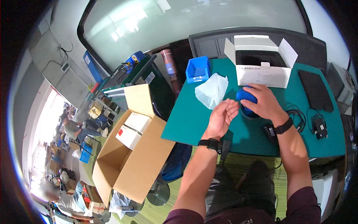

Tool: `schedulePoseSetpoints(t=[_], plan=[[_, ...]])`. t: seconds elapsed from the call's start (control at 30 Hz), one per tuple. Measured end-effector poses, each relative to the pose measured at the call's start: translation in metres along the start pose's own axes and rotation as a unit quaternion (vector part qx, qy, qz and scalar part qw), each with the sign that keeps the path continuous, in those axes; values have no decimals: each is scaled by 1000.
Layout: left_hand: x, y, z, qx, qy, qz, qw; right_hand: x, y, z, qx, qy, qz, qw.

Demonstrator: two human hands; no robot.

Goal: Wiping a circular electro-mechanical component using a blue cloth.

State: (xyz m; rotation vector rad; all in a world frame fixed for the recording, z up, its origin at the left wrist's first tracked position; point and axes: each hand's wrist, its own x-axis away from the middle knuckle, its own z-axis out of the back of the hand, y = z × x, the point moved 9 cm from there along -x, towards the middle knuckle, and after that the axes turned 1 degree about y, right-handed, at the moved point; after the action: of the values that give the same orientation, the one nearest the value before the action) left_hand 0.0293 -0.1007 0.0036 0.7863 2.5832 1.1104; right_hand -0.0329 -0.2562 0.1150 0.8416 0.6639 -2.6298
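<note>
My right hand (263,101) is wrapped over the top of a blue-topped, dark cylindrical device (246,95), which stands on the green table mat (182,120). The hand covers much of it. To its left, my left hand (223,117) is turned palm up, its fingers slightly bent and apart, with nothing seen in it. Just beyond those fingers lies a crumpled translucent plastic bag (212,90). An opened white carton (262,76) with raised flaps and a dark inside stands behind the device.
A blue plastic bin (198,69) sits at the table's far left. On the right are a flat black panel (315,90), a coiled black cable (297,118) and a power adapter (319,127). Left of the table, an open cardboard box (140,164) holds white boxes. People sit farther left.
</note>
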Motion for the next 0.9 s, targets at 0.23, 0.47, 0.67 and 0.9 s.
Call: schedulePoseSetpoints(t=[0.23, 0.47, 0.67, 0.9], plan=[[0, 0, 1, -6, 8, 3, 1000, 5, -11, 0, 59, -21, 22, 998], [-4, -3, 4, -1, 0, 3, 1000, 10, -39, -11, 82, -43, 125, 988], [-1, 3, -10, -1, -19, -5, 1000, 10, -61, -6, 56, -37, 142, 988], [2, 2, -13, -3, -32, 1, 999, 13, -67, -5, -3, 11, 115, 993]])
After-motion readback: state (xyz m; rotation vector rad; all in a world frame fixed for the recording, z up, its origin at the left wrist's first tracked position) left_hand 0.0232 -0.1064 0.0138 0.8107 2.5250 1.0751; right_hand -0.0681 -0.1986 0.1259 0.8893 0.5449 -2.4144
